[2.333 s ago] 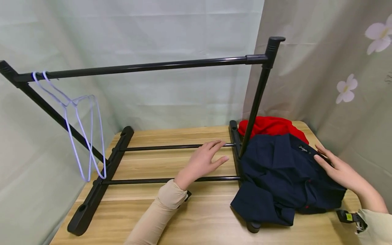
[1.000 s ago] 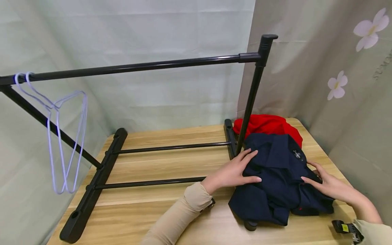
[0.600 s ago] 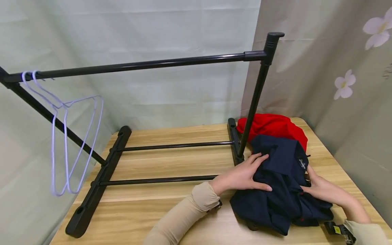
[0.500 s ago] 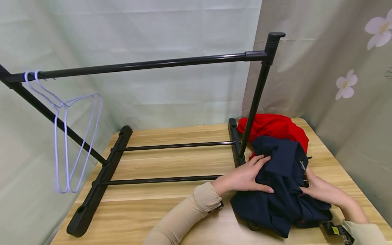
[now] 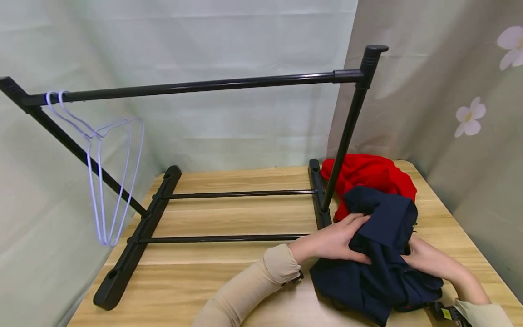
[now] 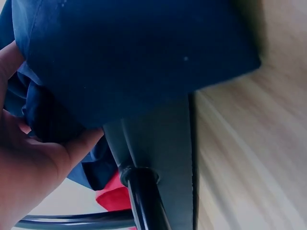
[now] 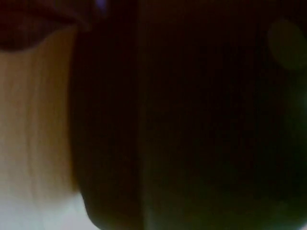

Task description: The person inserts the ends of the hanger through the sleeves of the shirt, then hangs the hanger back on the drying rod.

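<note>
The left hand (image 5: 337,238) grasps the left side of the navy garment (image 5: 380,268); the right hand (image 5: 435,262) touches its right side, fingers hidden, grip impossible to tell. Between them, the bunched cloth runs lengthwise from the red garment (image 5: 372,175) frontward, near the desk's (image 5: 245,277) right edge.

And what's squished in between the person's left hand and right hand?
The dark navy cloth garment, bunched up, lies between the bare left hand and bare right hand; the head view shows it.

Hangers (image 5: 98,135) hang left on the rack (image 5: 204,86); right, a garment (image 5: 386,229) lies before a cloth (image 5: 373,175).
</note>
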`<state>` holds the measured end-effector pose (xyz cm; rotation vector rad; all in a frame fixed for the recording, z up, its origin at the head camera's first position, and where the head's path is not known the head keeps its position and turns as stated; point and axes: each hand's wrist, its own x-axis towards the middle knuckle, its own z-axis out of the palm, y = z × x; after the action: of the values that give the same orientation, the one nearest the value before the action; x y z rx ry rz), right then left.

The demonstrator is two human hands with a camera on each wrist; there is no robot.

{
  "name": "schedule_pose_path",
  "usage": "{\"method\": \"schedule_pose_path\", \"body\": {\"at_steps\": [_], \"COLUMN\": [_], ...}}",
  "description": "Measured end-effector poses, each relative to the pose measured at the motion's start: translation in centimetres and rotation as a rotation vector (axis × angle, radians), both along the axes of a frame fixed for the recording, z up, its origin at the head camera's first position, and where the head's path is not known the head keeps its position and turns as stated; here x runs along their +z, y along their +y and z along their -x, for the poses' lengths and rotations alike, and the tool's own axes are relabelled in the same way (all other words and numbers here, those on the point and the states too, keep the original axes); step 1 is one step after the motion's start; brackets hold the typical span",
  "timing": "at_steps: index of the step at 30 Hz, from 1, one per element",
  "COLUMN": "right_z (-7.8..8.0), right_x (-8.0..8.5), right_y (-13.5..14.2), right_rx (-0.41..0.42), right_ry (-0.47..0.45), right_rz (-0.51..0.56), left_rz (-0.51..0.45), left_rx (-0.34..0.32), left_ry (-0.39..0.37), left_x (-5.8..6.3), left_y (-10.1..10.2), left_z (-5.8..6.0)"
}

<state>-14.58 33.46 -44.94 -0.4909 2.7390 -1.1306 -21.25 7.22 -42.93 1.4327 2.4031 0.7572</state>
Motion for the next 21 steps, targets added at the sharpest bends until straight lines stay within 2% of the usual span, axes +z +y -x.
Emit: {"method": "schedule_pose_path", "body": {"at_steps": [6, 13, 21], "right_z": [-0.8, -0.9, -1.0], "right_x": [0.6, 2.0, 4.1], "right_y": [0.2, -0.1, -0.5], "right_rx": [-0.023, -0.006, -0.015], "right_ry": [0.063, 0.128, 0.132], "right_rz": [-0.035, -0.032, -0.026], "left_rz": [-0.012, -0.045, -0.092], "left_rx": [-0.032, -0.039, -0.063], "left_ry": [0.01, 0.053, 0.114], "left_x": [0.7, 2.0, 4.1], "left_y": [0.6, 0.2, -0.1], "left_z": [-0.3, -0.5, -0.5]}}
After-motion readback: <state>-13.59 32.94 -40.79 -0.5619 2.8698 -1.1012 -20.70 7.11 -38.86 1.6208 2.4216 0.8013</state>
